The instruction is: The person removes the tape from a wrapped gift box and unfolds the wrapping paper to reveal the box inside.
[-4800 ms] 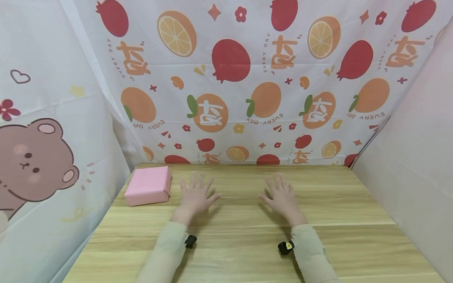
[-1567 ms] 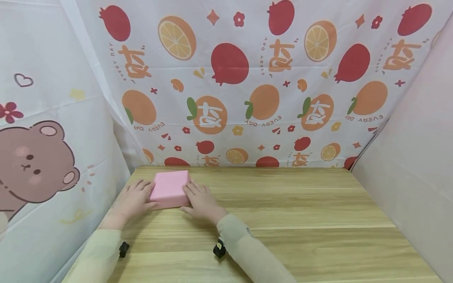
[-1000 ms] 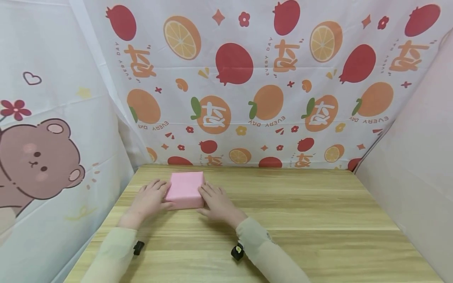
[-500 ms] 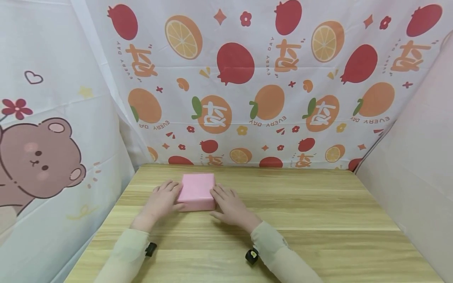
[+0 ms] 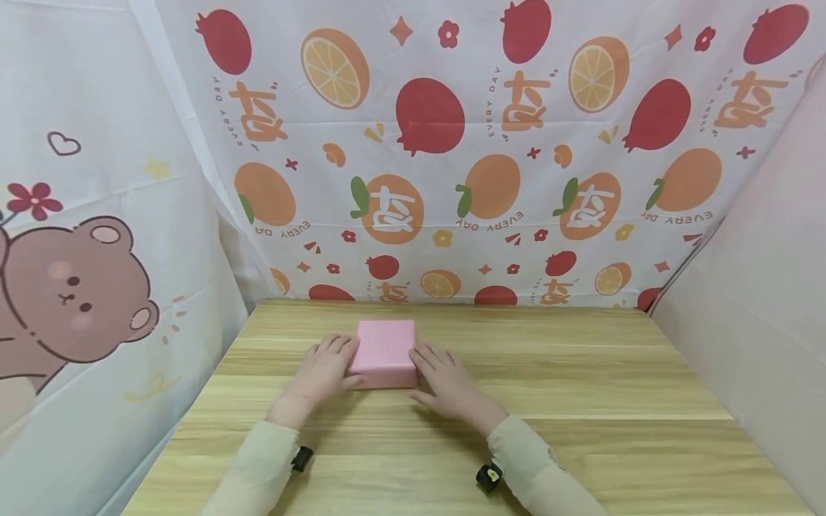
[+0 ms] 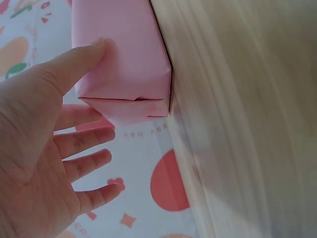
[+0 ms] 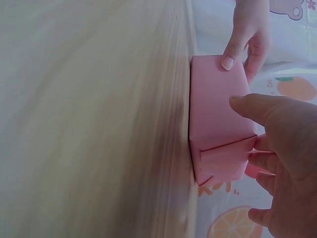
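Fingers [image 6: 88,142] extended, both hands [image 5: 323,369] [image 5: 448,383] touch a pink box [image 5: 386,347] near "EVERY DAY" cloth [image 5: 445,168].

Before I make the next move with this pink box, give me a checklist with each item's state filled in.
1. Pink box resting flat on the table: ok.
2. Left hand at the box's left side, its thumb on the front face: ok.
3. Right hand at the box's right side: ok.
4. All left fingers touching the box: not ok; the little finger stands off it.
5. Box set in from the table's back edge: ok.
6. Hold firm enough: cannot tell; pressure does not show.
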